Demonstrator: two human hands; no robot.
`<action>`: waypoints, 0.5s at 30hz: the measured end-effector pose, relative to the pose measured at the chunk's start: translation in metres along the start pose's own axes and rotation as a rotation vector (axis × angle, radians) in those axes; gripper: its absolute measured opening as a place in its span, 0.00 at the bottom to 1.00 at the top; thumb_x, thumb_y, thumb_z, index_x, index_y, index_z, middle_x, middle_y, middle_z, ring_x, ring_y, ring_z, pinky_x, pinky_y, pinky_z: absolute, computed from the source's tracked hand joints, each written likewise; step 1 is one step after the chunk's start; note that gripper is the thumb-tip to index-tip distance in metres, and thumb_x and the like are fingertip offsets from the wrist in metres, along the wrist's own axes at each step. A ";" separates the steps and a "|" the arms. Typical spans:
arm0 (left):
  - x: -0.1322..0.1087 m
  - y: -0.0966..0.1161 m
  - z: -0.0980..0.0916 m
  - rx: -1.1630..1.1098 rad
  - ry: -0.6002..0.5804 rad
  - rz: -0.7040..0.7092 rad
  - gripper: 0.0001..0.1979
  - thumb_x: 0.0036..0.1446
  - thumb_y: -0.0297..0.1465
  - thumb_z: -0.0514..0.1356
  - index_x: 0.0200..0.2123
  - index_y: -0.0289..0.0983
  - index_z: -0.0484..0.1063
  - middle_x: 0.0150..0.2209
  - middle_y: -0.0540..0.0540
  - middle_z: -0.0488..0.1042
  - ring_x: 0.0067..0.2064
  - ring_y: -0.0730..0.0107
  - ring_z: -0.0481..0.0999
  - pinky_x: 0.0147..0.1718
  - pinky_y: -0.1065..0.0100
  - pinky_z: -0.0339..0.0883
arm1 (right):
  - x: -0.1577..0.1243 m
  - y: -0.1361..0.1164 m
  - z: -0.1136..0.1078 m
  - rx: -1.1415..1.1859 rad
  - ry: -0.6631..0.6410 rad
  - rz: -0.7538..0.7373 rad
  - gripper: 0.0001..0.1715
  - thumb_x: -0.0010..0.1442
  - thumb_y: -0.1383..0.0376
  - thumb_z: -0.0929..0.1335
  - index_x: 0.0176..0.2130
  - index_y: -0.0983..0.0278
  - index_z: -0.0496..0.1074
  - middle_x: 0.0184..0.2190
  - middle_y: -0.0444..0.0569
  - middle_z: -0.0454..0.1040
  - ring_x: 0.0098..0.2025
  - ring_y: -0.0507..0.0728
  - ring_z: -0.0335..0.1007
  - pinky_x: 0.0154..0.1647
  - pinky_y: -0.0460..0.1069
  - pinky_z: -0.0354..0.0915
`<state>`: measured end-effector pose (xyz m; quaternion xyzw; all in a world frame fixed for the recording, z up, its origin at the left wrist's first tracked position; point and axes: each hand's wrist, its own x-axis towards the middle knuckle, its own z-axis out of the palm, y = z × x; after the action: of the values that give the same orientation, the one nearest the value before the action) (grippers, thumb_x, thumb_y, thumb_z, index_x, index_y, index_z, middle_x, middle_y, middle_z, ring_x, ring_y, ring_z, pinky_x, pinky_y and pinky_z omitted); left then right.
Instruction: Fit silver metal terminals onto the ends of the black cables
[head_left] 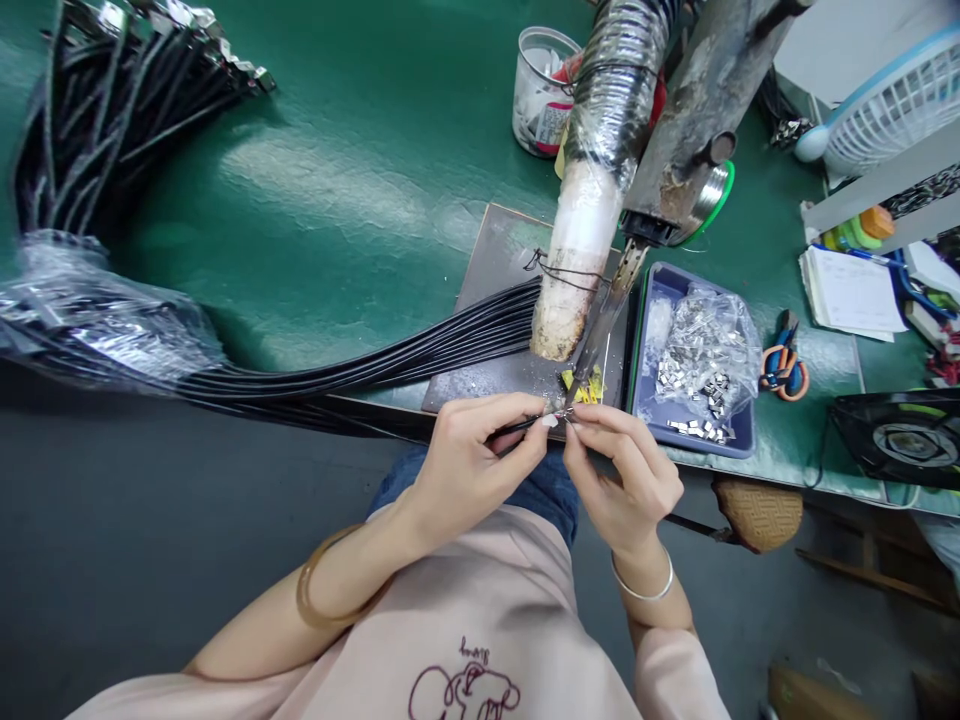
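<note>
Left hand (469,455) pinches the end of one black cable (516,427) between thumb and fingers. Right hand (622,470) closes its fingertips on the small metal clip (559,416) at the cable tip. The iron tip (600,335) descends to just above the grip. The blue tray (744,442) sits to the right of the grip.

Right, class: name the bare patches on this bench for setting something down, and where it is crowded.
Bare: the green mat between the cable bundle, clear jar and grey plate; a strip between scissors and black fan. Crowded: the plate's near edge, where left hand and right hand pinch a cable end, and the blue tray.
</note>
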<state>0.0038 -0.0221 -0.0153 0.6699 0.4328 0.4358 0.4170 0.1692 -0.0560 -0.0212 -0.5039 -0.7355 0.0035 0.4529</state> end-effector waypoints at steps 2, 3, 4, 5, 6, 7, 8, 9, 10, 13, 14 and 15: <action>-0.002 -0.001 0.000 0.012 0.004 0.009 0.07 0.61 0.23 0.60 0.33 0.33 0.79 0.26 0.50 0.77 0.22 0.80 0.65 0.21 0.77 0.59 | -0.002 0.000 0.000 0.009 0.000 0.002 0.14 0.58 0.77 0.72 0.39 0.60 0.73 0.41 0.48 0.83 0.40 0.54 0.82 0.41 0.48 0.80; -0.003 -0.002 0.000 0.017 0.007 0.014 0.07 0.61 0.23 0.60 0.33 0.33 0.79 0.26 0.50 0.78 0.22 0.79 0.66 0.21 0.77 0.60 | -0.003 0.000 0.000 0.013 0.000 0.003 0.14 0.58 0.77 0.72 0.39 0.60 0.72 0.41 0.49 0.83 0.40 0.54 0.82 0.40 0.48 0.80; -0.004 -0.003 0.001 0.021 0.012 0.018 0.07 0.60 0.23 0.60 0.34 0.33 0.79 0.26 0.49 0.78 0.22 0.79 0.66 0.22 0.77 0.61 | -0.003 0.001 0.000 0.020 0.000 0.002 0.14 0.58 0.77 0.72 0.39 0.61 0.72 0.41 0.49 0.83 0.40 0.54 0.82 0.41 0.48 0.79; -0.005 -0.004 0.001 0.026 0.014 0.017 0.06 0.60 0.23 0.61 0.35 0.33 0.79 0.27 0.49 0.78 0.22 0.79 0.66 0.22 0.77 0.61 | -0.004 0.001 0.000 0.027 -0.001 0.001 0.14 0.58 0.78 0.72 0.39 0.61 0.72 0.41 0.50 0.83 0.40 0.54 0.82 0.41 0.48 0.79; -0.005 -0.004 0.002 0.029 0.016 0.016 0.06 0.60 0.23 0.61 0.35 0.33 0.79 0.27 0.49 0.79 0.22 0.79 0.66 0.22 0.77 0.61 | -0.004 0.002 0.000 0.035 -0.002 -0.001 0.14 0.58 0.78 0.72 0.39 0.61 0.72 0.41 0.50 0.83 0.41 0.54 0.82 0.41 0.48 0.79; -0.005 -0.005 0.002 0.031 0.017 0.016 0.06 0.60 0.23 0.61 0.35 0.33 0.79 0.27 0.49 0.79 0.22 0.79 0.65 0.22 0.77 0.61 | -0.004 0.002 0.000 0.042 -0.003 -0.001 0.13 0.58 0.77 0.72 0.39 0.61 0.72 0.41 0.50 0.83 0.41 0.54 0.82 0.41 0.48 0.79; -0.005 -0.005 0.002 0.033 0.017 0.018 0.06 0.60 0.23 0.61 0.35 0.33 0.79 0.27 0.49 0.78 0.22 0.79 0.65 0.22 0.77 0.61 | -0.003 0.002 0.001 0.045 -0.004 0.001 0.13 0.58 0.77 0.72 0.39 0.61 0.72 0.41 0.50 0.83 0.41 0.54 0.82 0.41 0.48 0.79; -0.005 -0.004 0.002 0.034 0.013 0.019 0.06 0.60 0.24 0.60 0.34 0.33 0.79 0.26 0.49 0.78 0.22 0.79 0.64 0.22 0.77 0.60 | -0.002 0.002 0.001 0.045 -0.009 0.006 0.12 0.59 0.76 0.72 0.39 0.61 0.72 0.41 0.50 0.83 0.41 0.54 0.82 0.41 0.48 0.79; -0.005 -0.004 0.001 0.033 0.005 0.020 0.06 0.61 0.24 0.60 0.34 0.34 0.79 0.25 0.50 0.76 0.21 0.79 0.63 0.21 0.77 0.59 | -0.001 0.002 0.000 0.044 -0.020 0.013 0.12 0.59 0.76 0.72 0.39 0.61 0.72 0.41 0.50 0.83 0.41 0.54 0.82 0.41 0.48 0.79; -0.005 -0.004 -0.001 0.030 -0.070 0.007 0.07 0.62 0.25 0.59 0.33 0.33 0.78 0.21 0.53 0.70 0.21 0.79 0.60 0.21 0.76 0.57 | 0.000 0.002 -0.006 0.054 -0.068 0.053 0.11 0.61 0.75 0.70 0.41 0.61 0.73 0.39 0.48 0.83 0.40 0.54 0.82 0.40 0.48 0.79; -0.007 -0.005 -0.002 0.028 -0.130 -0.002 0.08 0.62 0.25 0.59 0.33 0.33 0.78 0.20 0.54 0.68 0.21 0.79 0.59 0.21 0.76 0.55 | -0.001 0.002 -0.011 0.055 -0.073 0.070 0.11 0.62 0.75 0.70 0.41 0.60 0.73 0.37 0.47 0.83 0.38 0.54 0.82 0.39 0.48 0.79; -0.009 -0.006 -0.003 0.027 -0.209 -0.010 0.08 0.62 0.25 0.59 0.34 0.33 0.78 0.19 0.55 0.66 0.21 0.79 0.58 0.21 0.76 0.54 | -0.002 0.003 -0.018 0.049 -0.062 0.081 0.10 0.62 0.74 0.70 0.42 0.60 0.73 0.34 0.45 0.82 0.34 0.53 0.82 0.36 0.48 0.78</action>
<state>-0.0023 -0.0281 -0.0226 0.7151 0.3962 0.3556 0.4531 0.1831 -0.0644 -0.0135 -0.5218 -0.7277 0.0554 0.4416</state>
